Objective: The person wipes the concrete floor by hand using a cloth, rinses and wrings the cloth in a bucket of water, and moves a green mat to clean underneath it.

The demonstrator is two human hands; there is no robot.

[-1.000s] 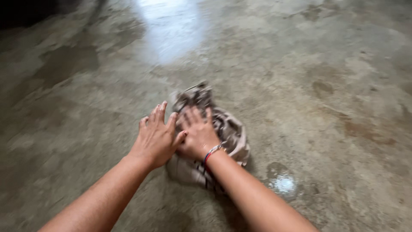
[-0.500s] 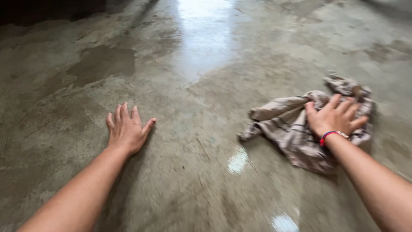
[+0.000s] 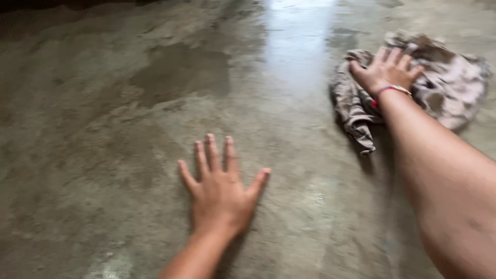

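My left hand [image 3: 221,191] lies flat on the wet concrete floor [image 3: 103,155], fingers spread, holding nothing. At the upper right my right hand [image 3: 386,70] presses palm down, fingers spread, on a crumpled beige patterned cloth [image 3: 449,82] that lies bunched on the floor. A red and blue band sits on my right wrist. The cloth spreads out on both sides of the hand, with a fold trailing toward me at its left edge.
The concrete floor is stained and damp, with a darker wet patch [image 3: 175,70] at the upper middle and a bright glare strip [image 3: 299,36] running away from me. A dark edge shows along the top left.
My right hand has pushed the cloth away from my left hand and farther out across the floor. My left hand, which was on the cloth a second ago, now rests flat on bare floor.
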